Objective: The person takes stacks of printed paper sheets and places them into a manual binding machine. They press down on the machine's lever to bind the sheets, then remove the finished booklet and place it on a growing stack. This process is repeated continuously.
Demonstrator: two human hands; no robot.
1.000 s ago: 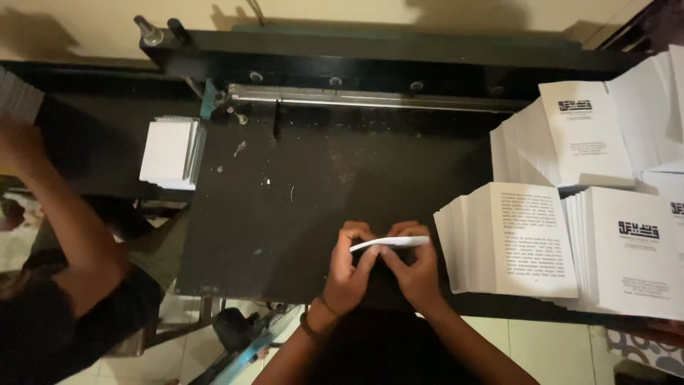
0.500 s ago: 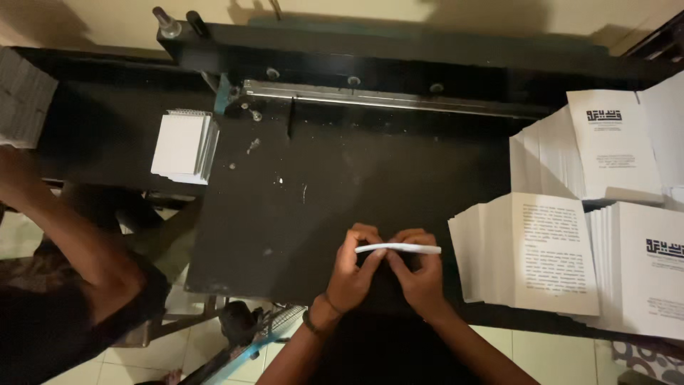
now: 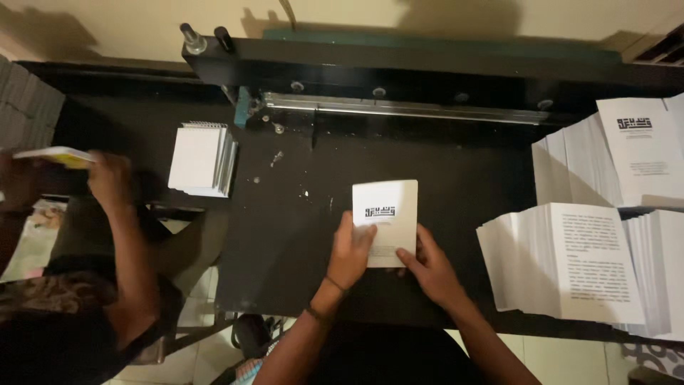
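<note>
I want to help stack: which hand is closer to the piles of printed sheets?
The right hand, probably. It rests on the booklet on the side facing the piles; the left hand is farther away.

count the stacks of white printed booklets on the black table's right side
3 stacks of white printed booklets: one at the far right, one nearer the front, one cut off by the right edge. More may lie out of frame.

A single head-worn camera looks almost straight down on the black table (image 3: 299, 235) from its near edge, close enough that the forearms fill the bottom. It faces the far edge, where the wall shows, perhaps tilted slightly forward.
</note>
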